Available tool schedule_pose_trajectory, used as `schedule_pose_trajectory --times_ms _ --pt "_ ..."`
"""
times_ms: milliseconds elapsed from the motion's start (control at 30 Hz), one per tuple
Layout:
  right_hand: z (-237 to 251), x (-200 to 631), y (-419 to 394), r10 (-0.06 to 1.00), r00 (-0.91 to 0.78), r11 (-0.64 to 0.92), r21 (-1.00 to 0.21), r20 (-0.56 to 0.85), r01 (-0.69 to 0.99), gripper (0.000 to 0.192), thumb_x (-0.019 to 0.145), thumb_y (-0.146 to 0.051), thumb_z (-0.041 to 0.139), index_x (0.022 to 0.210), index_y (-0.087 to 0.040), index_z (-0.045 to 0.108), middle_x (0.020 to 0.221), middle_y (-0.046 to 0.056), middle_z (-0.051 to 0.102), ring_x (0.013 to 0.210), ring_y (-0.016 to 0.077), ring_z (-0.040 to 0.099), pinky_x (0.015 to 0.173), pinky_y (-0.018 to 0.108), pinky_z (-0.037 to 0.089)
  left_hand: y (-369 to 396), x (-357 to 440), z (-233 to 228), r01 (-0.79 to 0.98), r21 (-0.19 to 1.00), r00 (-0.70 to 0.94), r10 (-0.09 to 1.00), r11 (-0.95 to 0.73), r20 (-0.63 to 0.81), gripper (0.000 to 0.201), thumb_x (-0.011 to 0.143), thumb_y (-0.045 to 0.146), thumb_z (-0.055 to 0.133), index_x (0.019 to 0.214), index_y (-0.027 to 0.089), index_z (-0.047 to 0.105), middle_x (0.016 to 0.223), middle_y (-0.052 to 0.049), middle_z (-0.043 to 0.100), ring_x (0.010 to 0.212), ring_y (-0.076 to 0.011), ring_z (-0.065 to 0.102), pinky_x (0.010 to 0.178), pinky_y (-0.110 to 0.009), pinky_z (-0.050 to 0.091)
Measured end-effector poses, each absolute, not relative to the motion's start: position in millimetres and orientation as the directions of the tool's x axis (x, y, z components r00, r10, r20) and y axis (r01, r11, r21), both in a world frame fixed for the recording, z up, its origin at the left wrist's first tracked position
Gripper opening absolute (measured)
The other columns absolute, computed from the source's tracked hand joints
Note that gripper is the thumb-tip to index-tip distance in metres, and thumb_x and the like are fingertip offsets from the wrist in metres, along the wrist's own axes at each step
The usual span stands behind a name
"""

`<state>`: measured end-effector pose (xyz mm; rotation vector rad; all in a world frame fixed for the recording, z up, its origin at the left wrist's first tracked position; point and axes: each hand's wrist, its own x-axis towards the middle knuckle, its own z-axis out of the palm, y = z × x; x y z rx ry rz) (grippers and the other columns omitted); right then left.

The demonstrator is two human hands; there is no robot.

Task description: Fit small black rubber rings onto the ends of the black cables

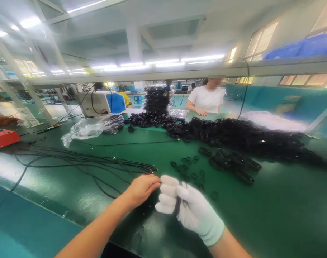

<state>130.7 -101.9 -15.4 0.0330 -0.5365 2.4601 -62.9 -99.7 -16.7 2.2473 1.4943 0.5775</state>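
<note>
Near the front edge of the green table [72,193] we have both hands together. Our right hand [186,206], in a white glove, is curled around a coiled black cable [177,205], fingers wrapped tight over the bundle. Our left hand [142,188], bare, has its fingers drawn together at the glove's knuckles, pinching the cable end as far as we can tell; the contact spot is blurred. Loose black cables [85,159] fan out across the table to the left of the hands. Small black rings [189,166] lie scattered just beyond the hands, with a few finished coils [233,163] near them. Further back sits a big heap of black coils [246,136], a tall stack of coils [156,98] and a clear plastic bag [90,127]. Across the table a person in a white shirt [208,98] sits. At far left, a red box [3,138].
</note>
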Motion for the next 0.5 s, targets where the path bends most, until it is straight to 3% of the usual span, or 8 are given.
schedule_pose_trajectory --times_ms 133,200,300,400,500 --pt "-14 142 -87 0.765 -0.642 -0.557 -0.441 0.058 -0.704 0.030 0.087 -0.021 0.056 0.116 -0.013 0.056 0.107 0.008 0.064 0.093 0.0193 0.061 0.094 0.045 0.042 -114 -57 -24 0.936 0.199 0.257 0.949 -0.292 0.183 0.025 0.092 0.024 0.037 0.094 0.021 0.062 0.083 -0.003 0.064 0.076 -0.0181 0.057 0.071 -0.031 0.037" --pt "-15 145 -82 0.813 -0.582 -0.504 -0.499 0.002 -0.705 0.031 0.087 -0.023 0.057 0.116 -0.014 0.057 0.116 0.010 0.062 0.102 0.0243 0.060 0.097 0.048 0.040 -129 -40 -23 0.944 0.121 0.280 0.940 -0.306 0.193 0.025 0.092 0.023 0.037 0.086 0.021 0.061 0.077 -0.002 0.062 0.069 -0.0168 0.055 0.067 -0.031 0.034" --pt "-17 142 -83 0.842 -0.536 -0.458 -0.601 -0.058 -0.654 0.033 0.082 -0.024 0.064 0.113 -0.013 0.058 0.112 0.012 0.064 0.102 0.0274 0.061 0.096 0.048 0.041 -147 -16 -19 0.919 0.093 0.358 0.909 -0.384 0.214 0.021 0.090 0.019 0.040 0.077 0.020 0.057 0.071 0.000 0.060 0.065 -0.0150 0.053 0.065 -0.030 0.030" --pt "-20 135 -91 0.807 -0.577 -0.466 -0.734 -0.123 -0.495 0.033 0.077 -0.021 0.070 0.108 -0.011 0.060 0.096 0.011 0.068 0.086 0.0209 0.064 0.082 0.037 0.046 -152 -14 -10 0.881 0.077 0.439 0.867 -0.467 0.235 0.015 0.087 0.021 0.048 0.074 0.018 0.055 0.070 0.001 0.061 0.063 -0.0144 0.052 0.062 -0.030 0.028" --pt "-22 132 -104 0.601 -0.792 -0.551 -0.774 -0.109 -0.312 0.027 0.077 -0.018 0.069 0.102 -0.008 0.062 0.085 0.008 0.065 0.075 0.0151 0.060 0.072 0.030 0.045 -154 -35 7 0.848 0.067 0.500 0.835 -0.526 0.232 0.013 0.084 0.030 0.057 0.076 0.019 0.058 0.074 0.001 0.061 0.066 -0.0143 0.053 0.061 -0.028 0.028"
